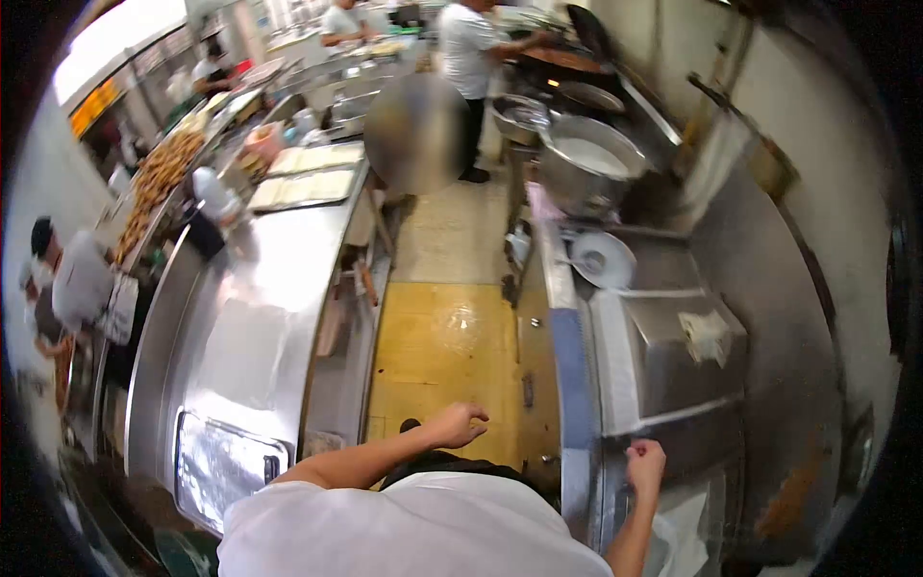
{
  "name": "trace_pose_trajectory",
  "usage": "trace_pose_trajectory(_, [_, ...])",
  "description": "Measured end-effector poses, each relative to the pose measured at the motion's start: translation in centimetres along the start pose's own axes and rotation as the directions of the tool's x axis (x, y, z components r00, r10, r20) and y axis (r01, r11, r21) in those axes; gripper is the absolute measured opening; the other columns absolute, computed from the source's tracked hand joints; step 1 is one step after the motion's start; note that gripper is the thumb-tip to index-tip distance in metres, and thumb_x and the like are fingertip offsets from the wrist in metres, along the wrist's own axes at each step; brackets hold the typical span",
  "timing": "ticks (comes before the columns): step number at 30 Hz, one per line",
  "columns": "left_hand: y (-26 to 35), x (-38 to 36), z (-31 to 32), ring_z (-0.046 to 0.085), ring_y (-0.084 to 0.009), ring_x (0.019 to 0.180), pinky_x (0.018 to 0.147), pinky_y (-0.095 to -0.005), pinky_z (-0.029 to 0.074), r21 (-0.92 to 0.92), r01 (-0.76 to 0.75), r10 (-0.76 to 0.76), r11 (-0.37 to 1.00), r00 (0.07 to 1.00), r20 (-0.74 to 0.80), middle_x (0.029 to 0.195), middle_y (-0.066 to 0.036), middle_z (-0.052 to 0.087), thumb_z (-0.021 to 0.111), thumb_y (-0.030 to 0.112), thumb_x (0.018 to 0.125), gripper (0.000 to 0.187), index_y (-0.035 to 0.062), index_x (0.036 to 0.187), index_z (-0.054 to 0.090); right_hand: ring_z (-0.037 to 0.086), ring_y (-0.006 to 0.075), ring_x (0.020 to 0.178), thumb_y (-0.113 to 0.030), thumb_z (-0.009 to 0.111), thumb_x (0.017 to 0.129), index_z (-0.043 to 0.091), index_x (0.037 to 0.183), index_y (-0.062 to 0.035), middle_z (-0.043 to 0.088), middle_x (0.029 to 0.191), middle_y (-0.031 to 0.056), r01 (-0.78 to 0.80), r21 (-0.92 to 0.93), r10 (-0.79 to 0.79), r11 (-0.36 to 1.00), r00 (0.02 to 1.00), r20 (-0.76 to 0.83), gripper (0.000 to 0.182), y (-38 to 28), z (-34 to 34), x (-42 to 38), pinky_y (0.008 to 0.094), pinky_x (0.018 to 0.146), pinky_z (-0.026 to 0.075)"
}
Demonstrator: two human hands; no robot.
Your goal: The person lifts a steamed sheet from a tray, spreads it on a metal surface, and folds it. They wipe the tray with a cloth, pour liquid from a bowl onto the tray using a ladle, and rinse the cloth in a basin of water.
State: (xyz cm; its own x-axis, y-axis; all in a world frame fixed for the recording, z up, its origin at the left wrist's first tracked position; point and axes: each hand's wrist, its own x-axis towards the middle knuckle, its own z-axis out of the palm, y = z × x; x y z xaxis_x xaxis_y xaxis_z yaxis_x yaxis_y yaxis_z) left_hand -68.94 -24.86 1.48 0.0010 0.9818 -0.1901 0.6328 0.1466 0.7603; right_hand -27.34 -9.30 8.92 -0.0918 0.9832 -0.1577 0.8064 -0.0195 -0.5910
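Observation:
My left hand [457, 425] hangs in front of my body above the yellow floor [433, 356]. Its fingers are loosely bent and a little apart, with nothing in them. Over the right-hand counter is my right hand [646, 464], fingers curled in, and no object shows in it. It is nearest to the counter's edge with a blue-grey strip [574, 385]. Just beyond that hand stands a box-like steel cover [678, 356] with a crumpled cloth [705, 337] on it. White sheet material [683, 529] lies below my right forearm.
A steel table [260, 317] runs along the left, bearing a metal tray [226, 471] and trays of pale sheets [303, 188]. At right are a large pot [588, 163] and a round white dish [603, 260]. A blurred shape [415, 135] and a person [466, 53] stand ahead.

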Motion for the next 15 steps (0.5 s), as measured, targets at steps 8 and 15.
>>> trace_pose_trajectory(8, [-10.2, -11.8, -9.2, 0.067, -0.0420, 0.107, 0.095, -0.0471, 0.053, -0.217, 0.255, -0.318, 0.942, 0.882, -0.347, 0.112, -0.023, 0.072, 0.072, 0.029, 0.092, 0.035, 0.0073, 0.118, 0.073, 0.038, 0.0396, 0.145, -0.021, 0.073, 0.090, 0.044, 0.150, 0.0006, 0.040, 0.155, 0.0222, 0.453, -0.151, -0.380, 0.878, 0.855, 0.354, 0.070, -25.7, 18.6, 5.9, 0.0462, 0.117, 0.036])
trace_pose_trajectory(15, [-17.0, -22.2, -16.2, 0.069, -0.0375, 0.104, 0.091, -0.0451, 0.054, -0.444, 0.416, -0.608, 0.794, 0.518, -0.601, 0.113, -0.021, 0.073, 0.070, 0.026, 0.093, 0.032, 0.0062, 0.118, 0.073, 0.051, 0.0372, 0.131, -0.017, 0.077, 0.086, 0.049, 0.147, 0.0006, 0.050, 0.144, 0.0226, 0.759, -0.037, -0.656, 0.650, 0.585, 0.477, 0.070, -39.9, 32.8, 7.4, 0.0413, 0.110, 0.043])
